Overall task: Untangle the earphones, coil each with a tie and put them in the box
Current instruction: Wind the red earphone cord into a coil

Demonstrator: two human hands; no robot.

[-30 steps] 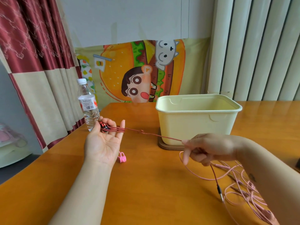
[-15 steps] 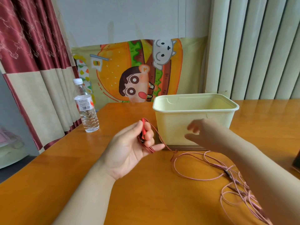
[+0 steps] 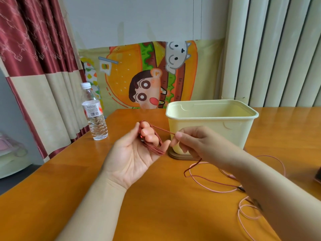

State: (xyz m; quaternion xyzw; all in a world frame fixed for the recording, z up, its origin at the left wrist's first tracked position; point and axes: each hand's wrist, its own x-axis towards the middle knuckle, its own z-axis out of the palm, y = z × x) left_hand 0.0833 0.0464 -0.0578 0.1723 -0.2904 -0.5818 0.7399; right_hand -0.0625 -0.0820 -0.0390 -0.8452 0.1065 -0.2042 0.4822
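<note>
My left hand (image 3: 137,150) is held palm up over the table, with several turns of the dark red earphone cord (image 3: 154,146) wound round its curled fingers. My right hand (image 3: 194,141) pinches the same red cord just right of the left fingers, in front of the box. The loose red end hangs below my right hand to the table. The pink earphone cord (image 3: 208,181) lies in loops on the table at the right, partly hidden by my right forearm. The pale yellow box (image 3: 212,126) stands open on a brown base behind my hands.
A clear water bottle (image 3: 94,117) stands at the table's left edge, by the red and beige curtain. A dark object (image 3: 317,176) shows at the right edge of the table (image 3: 86,180). A cartoon poster hangs on the wall behind.
My left hand has moved right and toward the box, with more red cord wound on its fingers. My right hand rose from the table and came close to the left hand.
</note>
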